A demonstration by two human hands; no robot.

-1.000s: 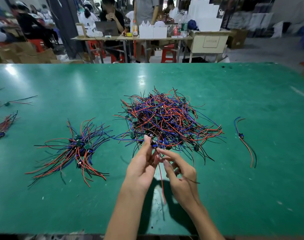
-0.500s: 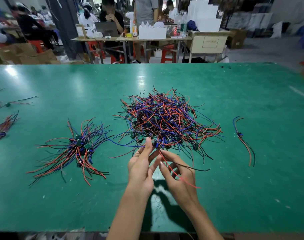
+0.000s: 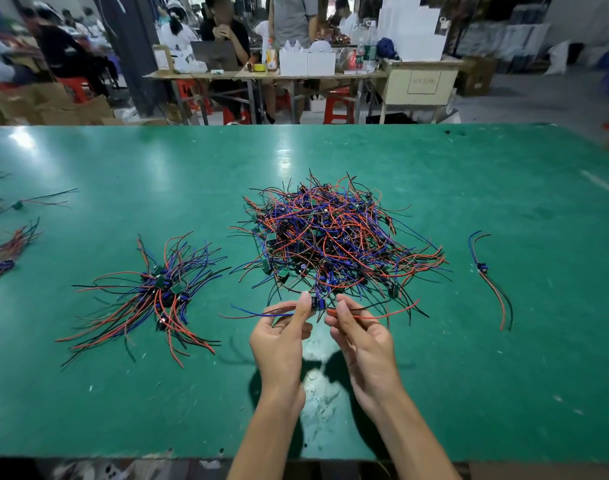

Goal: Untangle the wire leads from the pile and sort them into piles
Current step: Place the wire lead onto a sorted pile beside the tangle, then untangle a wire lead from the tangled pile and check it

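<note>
Wire leads in thin red, blue and black insulation lie heaped in a tangled pile (image 3: 334, 240) at the middle of the table (image 3: 504, 375), a smooth green top with glossy reflections and pale scuff marks near its front edge. Small dark and green modules sit knotted among the strands. At the pile's near edge the person holds one lead (image 3: 318, 304) just above the table: the left hand (image 3: 279, 341) pinches its blue and red strands between thumb and fingertips, and the right hand (image 3: 362, 341) pinches the red and black strands on the other side, the little dark module hanging between the two hands. Left of the tangle, a sorted pile (image 3: 157, 296) fans out flat, its modules clustered at the centre and wires splayed outward. Well to the right, a single lead (image 3: 485, 271) lies alone in a long curve. More bundles (image 3: 1, 258) lie at the table's far left edge.
</note>
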